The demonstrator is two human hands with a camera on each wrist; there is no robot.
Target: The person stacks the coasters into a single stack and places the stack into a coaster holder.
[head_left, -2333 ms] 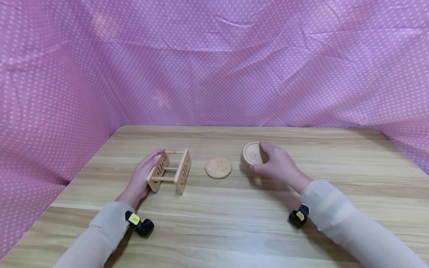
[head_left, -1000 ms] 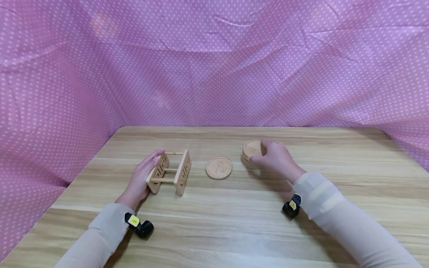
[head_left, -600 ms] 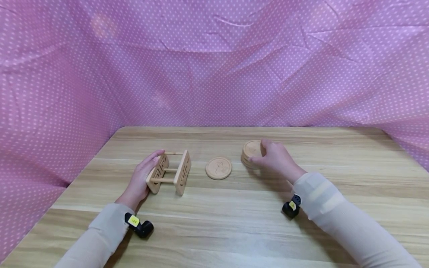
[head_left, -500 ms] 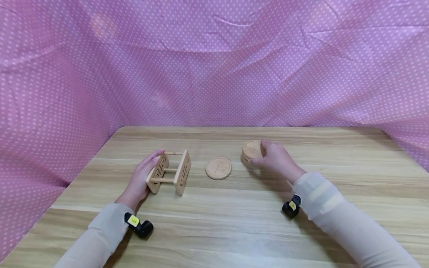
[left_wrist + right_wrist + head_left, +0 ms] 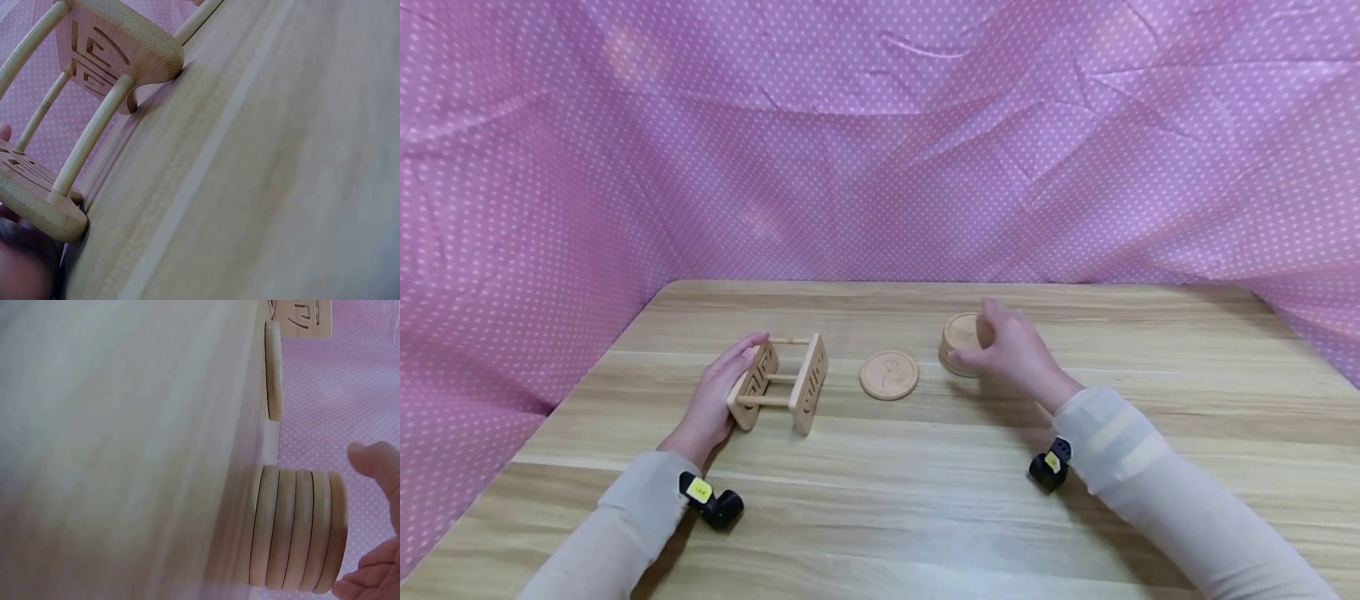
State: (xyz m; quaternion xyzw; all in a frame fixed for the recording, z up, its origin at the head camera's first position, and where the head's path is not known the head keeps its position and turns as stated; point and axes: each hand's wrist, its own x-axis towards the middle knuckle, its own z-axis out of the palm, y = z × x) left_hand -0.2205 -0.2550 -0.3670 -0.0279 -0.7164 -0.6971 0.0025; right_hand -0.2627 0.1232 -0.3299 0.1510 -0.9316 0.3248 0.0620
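My left hand (image 5: 709, 400) grips the left side panel of a wooden coaster rack (image 5: 808, 387), which has cut-out panels joined by dowels. Its palm lies along the panel's outer side; in the left wrist view the rack (image 5: 94, 134) stands on the table and most of the hand is hidden. A round wooden coaster (image 5: 889, 375) with an engraved line drawing lies flat right of the rack. Farther right is a neat stack of several coasters (image 5: 955, 354). My right hand (image 5: 1021, 354) hovers at that stack, thumb and fingers spread; the right wrist view shows the thumb (image 5: 369, 459) off the top coaster.
The wood-grain table (image 5: 880, 500) ends at a pink polka-dot cloth (image 5: 880, 167) hanging behind and at the sides. A small black camera is strapped to each wrist, the left one (image 5: 722, 508) and the right one (image 5: 1048, 471) both close over the table.
My right hand has brought a raised coaster down onto the stack and let go, its thumb and fingers now spreading apart. The left hand and rack have stayed in place.
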